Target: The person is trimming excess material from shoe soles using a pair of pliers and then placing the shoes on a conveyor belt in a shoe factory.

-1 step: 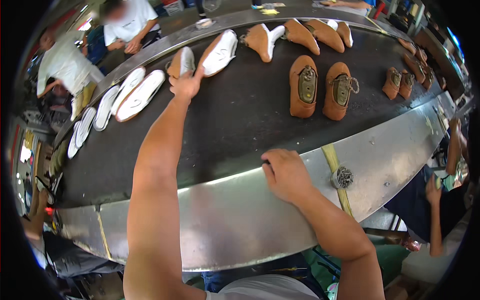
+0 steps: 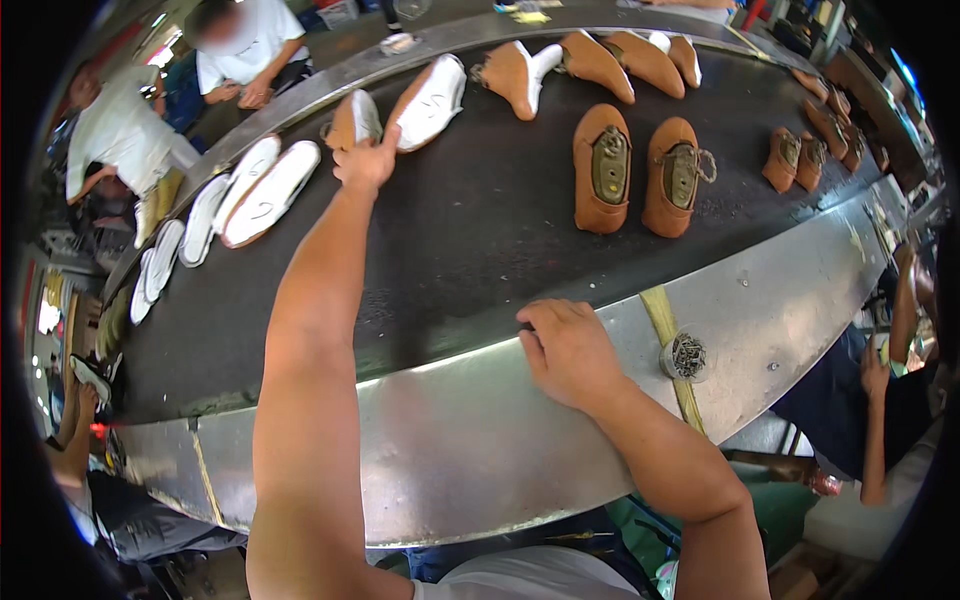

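My left arm stretches over the dark belt [image 2: 470,220]. My left hand [image 2: 362,168] is at the near end of a tan shoe [image 2: 352,122] with a whitish bottom, fingers on one side and thumb on the other. The thumb comes close to a neighbouring shoe [image 2: 430,105], white underside up. What the fingertips touch is partly hidden. My right hand [image 2: 570,348] rests at the belt's near metal edge, thumb and index finger apart, seemingly holding nothing. Farther right, two tan shoes [image 2: 603,168] [image 2: 672,178] stand upright with dark green lasts inside.
A small round tin of metal tacks [image 2: 686,357] sits on the metal ledge [image 2: 480,440], beside a yellow strip [image 2: 660,312]. White-bottomed shoes [image 2: 270,195] line the far left. More tan shoes [image 2: 645,65] lie along the far rim. People work across the belt and on both sides.
The shoes appear slightly farther left, and the view has shifted a little. My left hand has moved slightly left, still at the tan shoe. My right hand has barely moved.
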The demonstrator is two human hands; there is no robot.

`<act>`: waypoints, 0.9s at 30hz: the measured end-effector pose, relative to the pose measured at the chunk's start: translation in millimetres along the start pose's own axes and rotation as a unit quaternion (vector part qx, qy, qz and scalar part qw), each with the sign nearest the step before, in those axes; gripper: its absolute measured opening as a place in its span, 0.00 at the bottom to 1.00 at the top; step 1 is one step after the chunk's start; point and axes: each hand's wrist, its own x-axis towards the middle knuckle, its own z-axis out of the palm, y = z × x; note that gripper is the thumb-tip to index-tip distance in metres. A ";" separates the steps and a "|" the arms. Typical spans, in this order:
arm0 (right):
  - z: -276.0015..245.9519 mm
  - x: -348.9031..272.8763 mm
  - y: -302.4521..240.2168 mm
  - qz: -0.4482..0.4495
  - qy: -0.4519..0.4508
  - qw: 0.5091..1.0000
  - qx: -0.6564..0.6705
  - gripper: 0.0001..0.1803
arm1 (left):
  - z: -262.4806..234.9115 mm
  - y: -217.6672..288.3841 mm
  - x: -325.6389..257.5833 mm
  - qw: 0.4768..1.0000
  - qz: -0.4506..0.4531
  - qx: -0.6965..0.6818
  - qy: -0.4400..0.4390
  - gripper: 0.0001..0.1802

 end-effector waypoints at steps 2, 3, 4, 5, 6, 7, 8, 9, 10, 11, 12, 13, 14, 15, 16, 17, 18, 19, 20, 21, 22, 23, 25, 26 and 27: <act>-4.4 1.9 0.7 0.016 -0.002 1.000 -0.001 0.11 | 15.1 23.9 21.8 1.000 0.000 0.007 -0.024 0.51; -3.8 0.6 1.2 0.014 -0.001 1.000 0.002 0.11 | 22.1 35.5 26.2 0.999 -0.008 0.020 -0.031 0.51; -4.3 0.6 1.9 0.009 0.000 1.000 0.006 0.11 | 26.4 44.0 27.9 0.999 -0.018 0.033 -0.036 0.51; -3.6 1.7 0.4 0.007 0.001 1.000 0.004 0.11 | 28.0 39.1 30.8 0.999 -0.018 0.031 -0.035 0.51; 1.5 4.8 -1.4 0.001 0.006 1.000 0.026 0.10 | 23.7 22.6 33.6 0.999 -0.017 0.031 -0.026 0.50; 7.1 7.2 -4.2 -0.008 0.011 0.999 0.051 0.10 | 15.5 3.9 35.6 0.999 -0.019 0.032 -0.015 0.49; 7.7 4.3 -1.6 -0.003 0.008 0.999 0.049 0.10 | 14.3 6.4 17.0 0.999 -0.003 0.042 -0.007 0.48; 5.9 3.5 -0.4 0.005 0.011 0.999 0.035 0.09 | 6.1 -1.1 0.8 0.999 -0.007 0.044 -0.006 0.48; 4.9 2.2 -0.3 0.011 0.012 1.000 0.025 0.09 | -5.2 -11.5 -17.0 0.999 0.018 0.040 -0.033 0.48; 4.3 1.6 -2.9 0.002 0.009 0.999 0.034 0.09 | -23.8 -26.7 -36.6 0.997 0.040 0.038 -0.054 0.47; 3.0 1.6 -3.7 0.011 -0.011 1.000 0.018 0.10 | -43.5 -47.6 -61.5 0.996 0.040 0.010 -0.075 0.46; 1.9 1.8 -4.2 0.021 -0.030 0.999 0.002 0.10 | -64.2 -69.5 -93.2 0.994 0.042 -0.019 -0.094 0.44; 2.2 0.3 -2.7 0.014 -0.030 0.999 0.008 0.10 | -91.9 -79.7 -135.8 0.994 0.046 -0.036 -0.089 0.42; 5.2 0.1 -2.6 0.009 -0.020 1.000 0.007 0.10 | -121.7 -93.4 -182.6 0.995 0.046 -0.051 -0.078 0.40; 7.4 0.7 -4.9 0.000 -0.012 1.000 0.006 0.10 | -144.7 -125.0 -219.2 0.996 0.074 -0.039 -0.043 0.38; 8.9 0.4 -5.5 -0.013 -0.015 1.000 0.015 0.10 | -165.3 -155.4 -255.7 0.994 0.102 -0.026 -0.011 0.35; 10.0 -0.7 -4.5 -0.025 0.010 1.000 0.012 0.10 | -187.8 -166.7 -300.5 0.993 0.064 -0.088 -0.037 0.34; 10.9 -1.6 -4.8 -0.037 0.035 0.999 0.009 0.10 | -216.1 -170.7 -345.0 0.986 0.027 -0.149 -0.062 0.32; 8.7 -4.6 -5.3 -0.051 0.056 0.997 0.005 0.10 | -238.4 -170.1 -383.0 0.995 0.036 -0.085 -0.043 0.30; 7.2 -9.0 -6.0 -0.065 0.075 0.995 0.001 0.10 | -256.0 -170.3 -418.2 0.999 0.042 -0.020 -0.026 0.28; 6.1 -13.4 -5.0 -0.089 0.094 0.992 0.004 0.10 | -268.9 -173.5 -449.3 0.998 0.039 -0.052 -0.017 0.27; 2.4 -23.3 -16.6 -0.099 0.089 0.991 0.013 0.10 | -277.5 -179.2 -478.1 0.996 0.032 -0.084 -0.006 0.26; -14.1 -54.2 -50.9 -0.181 0.154 0.970 0.053 0.10 | -284.0 -194.4 -523.4 0.996 -0.017 -0.073 -0.045 0.27; -21.0 -85.9 -69.4 -0.183 0.107 0.975 0.068 0.09 | -276.3 -209.1 -543.4 0.997 0.064 0.049 0.015 0.31; -25.3 -130.8 -84.8 -0.182 0.058 0.979 0.078 0.09 | -260.9 -226.4 -560.5 0.973 0.145 0.167 0.066 0.36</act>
